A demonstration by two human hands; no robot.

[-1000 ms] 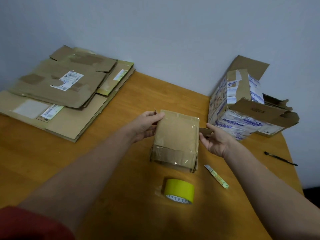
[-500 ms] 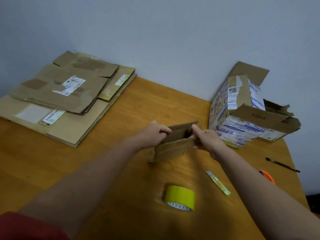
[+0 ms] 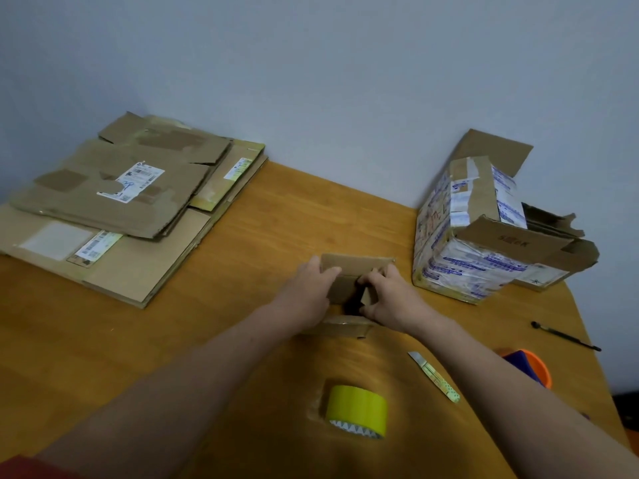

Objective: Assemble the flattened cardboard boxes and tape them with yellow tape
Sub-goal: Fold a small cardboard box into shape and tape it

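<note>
A small brown cardboard box (image 3: 356,264) stands opened up on the wooden table (image 3: 242,305) in the middle of the view. My left hand (image 3: 311,288) presses on its left flap and my right hand (image 3: 390,295) grips its right flap, with a dark gap between them. A roll of yellow tape (image 3: 358,409) lies nearer to me, apart from both hands. Flattened cardboard boxes (image 3: 114,202) are stacked at the far left.
A larger assembled box (image 3: 484,243) wrapped in printed tape stands at the far right with open flaps. A yellow-green utility knife (image 3: 437,378) lies right of the tape roll. A black pen (image 3: 563,335) and an orange-and-blue object (image 3: 529,366) sit by the right edge.
The flat box held up in both hands has been opened into shape and set on the table. Both hands have moved inward onto its top flaps.
</note>
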